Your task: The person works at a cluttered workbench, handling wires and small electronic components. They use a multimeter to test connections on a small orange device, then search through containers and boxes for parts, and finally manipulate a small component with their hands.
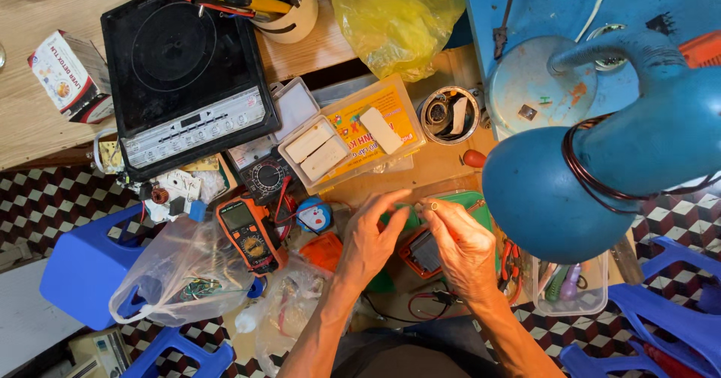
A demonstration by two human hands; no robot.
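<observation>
My left hand (369,237) and my right hand (462,244) meet over the middle of a cluttered workbench. Their fingertips pinch a tiny metallic part (430,207) between them, the right thumb and forefinger closed on it and the left fingers touching it. Below the hands lies a green board (472,199) and a small orange-framed device (422,252) with red and black leads (434,299). An orange multimeter (250,233) lies to the left of my left hand.
A black induction cooktop (184,70) sits at the upper left. A big blue desk lamp (601,160) overhangs the right side. A clear plastic case (349,134), a yellow bag (394,18), a tool cup (289,10), plastic bags (180,273) and blue stools (86,269) surround the bench.
</observation>
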